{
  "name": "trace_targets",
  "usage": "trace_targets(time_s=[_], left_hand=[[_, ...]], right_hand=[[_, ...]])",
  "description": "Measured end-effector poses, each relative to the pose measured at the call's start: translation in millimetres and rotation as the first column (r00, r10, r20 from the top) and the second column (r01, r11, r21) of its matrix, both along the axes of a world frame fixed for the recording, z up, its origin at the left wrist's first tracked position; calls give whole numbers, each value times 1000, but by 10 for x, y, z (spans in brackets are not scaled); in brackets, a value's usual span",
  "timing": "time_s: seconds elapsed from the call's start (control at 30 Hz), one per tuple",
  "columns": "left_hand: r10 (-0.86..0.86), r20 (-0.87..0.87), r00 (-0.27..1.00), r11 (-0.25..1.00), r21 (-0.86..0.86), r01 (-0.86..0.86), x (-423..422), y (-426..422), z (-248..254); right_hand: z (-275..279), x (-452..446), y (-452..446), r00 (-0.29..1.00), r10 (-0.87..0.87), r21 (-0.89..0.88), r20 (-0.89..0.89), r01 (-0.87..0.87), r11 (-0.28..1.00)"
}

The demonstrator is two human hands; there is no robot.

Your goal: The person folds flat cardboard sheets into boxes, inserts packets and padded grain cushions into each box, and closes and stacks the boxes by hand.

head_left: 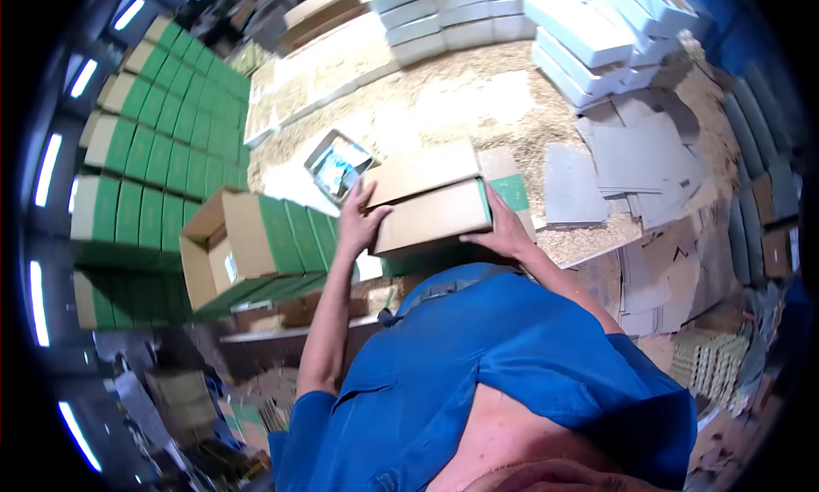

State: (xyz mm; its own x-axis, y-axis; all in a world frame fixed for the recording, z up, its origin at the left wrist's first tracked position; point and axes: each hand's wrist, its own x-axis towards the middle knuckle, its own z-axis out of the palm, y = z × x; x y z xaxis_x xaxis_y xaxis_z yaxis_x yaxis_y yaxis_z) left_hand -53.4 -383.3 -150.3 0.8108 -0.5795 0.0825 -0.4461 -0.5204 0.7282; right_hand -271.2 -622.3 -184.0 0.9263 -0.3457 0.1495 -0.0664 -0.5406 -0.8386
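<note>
A brown cardboard box (431,222) with green on its side is right in front of my body, its two top flaps folded nearly closed along a dark seam. My left hand (359,221) grips its left end, with the thumb on the near flap and the fingers near the seam. On the opposite end, my right hand (502,228) presses against the green-edged corner, the thumb reaching along the near side. Just beyond my left hand is a small open bin (318,182) holding blue and white packets. The underside of the box is hidden.
At left, an open carton (249,246) fronts a row of green-and-brown boxes, beside a tall stack of similar boxes (162,151). White foam-like blocks (584,44) are piled at the back. Flat grey cardboard sheets (627,155) lie at right. Loose shavings-like material (503,121) covers the work surface.
</note>
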Motion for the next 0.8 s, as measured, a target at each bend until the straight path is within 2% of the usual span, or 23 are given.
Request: trace_targets(time_s=[0.03, 0.07, 0.1, 0.13, 0.17, 0.23, 0.27, 0.3, 0.33, 0.37, 0.4, 0.43, 0.47, 0.5, 0.57, 0.63, 0.7, 0.77, 0.8], left_hand=[[-36, -139, 990, 994, -107, 21, 153, 46, 46], [-59, -173, 983, 998, -32, 54, 150, 18, 431], [-163, -152, 975, 986, -67, 154, 325, 65, 523], [-211, -276, 938, 971, -168, 169, 403, 70, 673], [-206, -417, 885, 969, -213, 125, 308, 33, 923], [-198, -503, 841, 976, -178, 124, 282, 94, 968], [-141, -418, 898, 989, -22, 145, 254, 159, 893], [-97, -311, 945, 981, 131, 144, 233, 244, 748], [-36, -495, 868, 998, -65, 4, 220, 394, 418], [-15, -671, 742, 961, -215, -175, 206, 543, 79], [11, -676, 737, 937, -251, -244, 102, 548, -85], [38, -684, 728, 905, -285, -314, -4, 523, -240], [105, -694, 712, 924, -196, -328, -5, 547, -429], [55, -580, 813, 963, -185, -197, 119, 631, -797], [26, -542, 840, 970, -191, -153, 94, 590, -891], [3, -544, 839, 972, -196, -130, 73, 461, -845], [-10, -613, 790, 964, -216, -155, -5, 297, -731], [-22, -692, 721, 952, -235, -196, -92, 120, -671], [-28, -735, 678, 944, -242, -224, -152, 46, -646]], right_hand=[[221, 74, -48, 997, -70, -38, 13, 71, 997], [615, 112, -69, 992, -129, -44, -9, 129, 991], [927, 171, -98, 982, -185, -52, -33, 183, 982], [978, 263, -151, 964, -258, -100, 63, 263, 959], [1030, 328, -241, 968, -251, -96, 9, 251, 963], [1156, 300, -277, 969, -245, -40, -10, 245, 969], [1082, 223, -240, 970, -214, -50, 113, 220, 974], [1057, 86, -199, 996, -89, 85, 30, 86, 993], [886, -34, -175, 993, 1, 3, 116, -2, 1000], [696, -166, -146, 977, 99, -81, 187, -85, 993], [656, -285, -110, 975, 170, -19, 143, -169, 985], [551, -324, -120, 959, 191, -28, 207, -190, 981], [528, -334, -146, 959, 215, -96, 182, -200, 975], [521, -306, -210, 959, 238, -166, 156, -212, 963], [509, -86, -261, 962, 107, -231, 252, -48, 972], [582, 243, -364, 968, 75, -305, 239, 2, 952], [758, 576, -412, 991, 74, -355, 111, -30, 934], [897, 845, -428, 988, 20, -503, -156, -96, 859], [828, 939, -435, 993, -19, -515, -118, -45, 856]])
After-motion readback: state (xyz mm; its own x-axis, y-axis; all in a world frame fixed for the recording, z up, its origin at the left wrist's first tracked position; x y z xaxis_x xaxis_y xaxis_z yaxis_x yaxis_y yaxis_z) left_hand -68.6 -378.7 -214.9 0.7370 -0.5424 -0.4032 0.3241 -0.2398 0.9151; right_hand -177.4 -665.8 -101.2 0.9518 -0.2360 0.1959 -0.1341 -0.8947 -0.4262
